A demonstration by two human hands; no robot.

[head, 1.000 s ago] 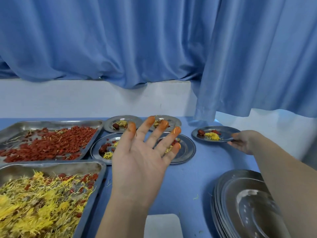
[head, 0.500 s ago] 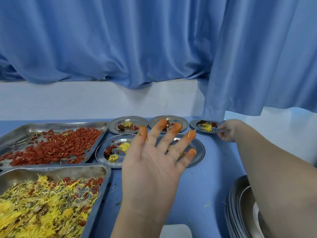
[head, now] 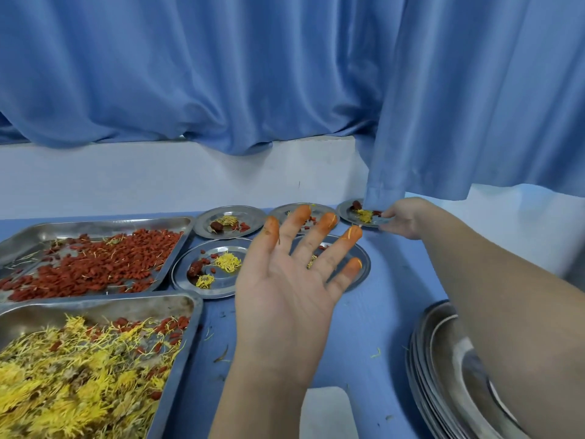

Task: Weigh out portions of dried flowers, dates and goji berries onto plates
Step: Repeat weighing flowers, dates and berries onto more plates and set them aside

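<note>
Above the blue table (head: 380, 327), in the head view, the left hand (head: 285, 280) is raised with its palm toward the camera. Its fingers are straight and spread and hold nothing, and the fingertips (head: 353, 233) are stained orange. The right hand (head: 405, 217) reaches to the back of the table and pinches the near rim of the far-right plate (head: 346, 213). That plate carries a date (head: 357, 204), yellow petals and a few goji berries, and the blue curtain's hem (head: 384, 191) hangs over its far edge.

At the left, one steel tray (head: 95, 224) holds loose goji berries (head: 95, 264). The nearer tray (head: 126, 304) holds dried flowers (head: 63, 375) with some berries mixed in.

Four more small plates lie beside the trays:
- The back-left plate (head: 205, 221) holds a portion of date, petals and berries.
- The middle back plate (head: 285, 212) is partly hidden by the fingers.
- The front-left plate (head: 182, 274) holds a portion of date, petals and berries.
- The front-right plate (head: 364, 267) is mostly hidden behind the left hand.

A stack of empty plates (head: 443, 375) lies at the lower right under the right forearm.
</note>
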